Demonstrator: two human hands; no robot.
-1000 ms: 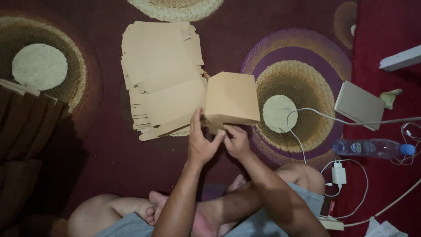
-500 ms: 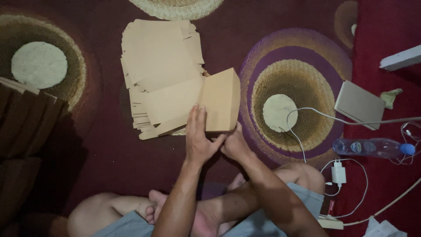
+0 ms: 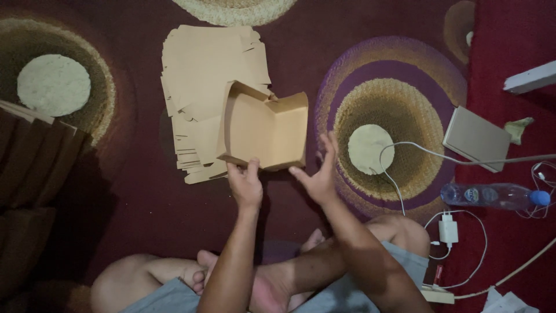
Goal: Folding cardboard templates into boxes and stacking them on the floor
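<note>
Seated cross-legged on a patterned carpet. A half-formed brown cardboard box sits open side up, in front of the knees, overlapping the near edge of a stack of flat cardboard blanks.

Left hand pinches the box's near wall, thumb and fingers closed on the edge. Right hand is spread, fingers apart, palm turned toward the right-hand wall and just off it; whether it touches cannot be told.

Judgement on doing the fold well: the left pinch should anchor the near wall so the box does not slide on the stack, while the flat right palm squares the side wall upright along its crease. The far flap looks loose and tilted.

To the right: a white cable, a charger plug, a plastic water bottle, a grey flat box.
</note>
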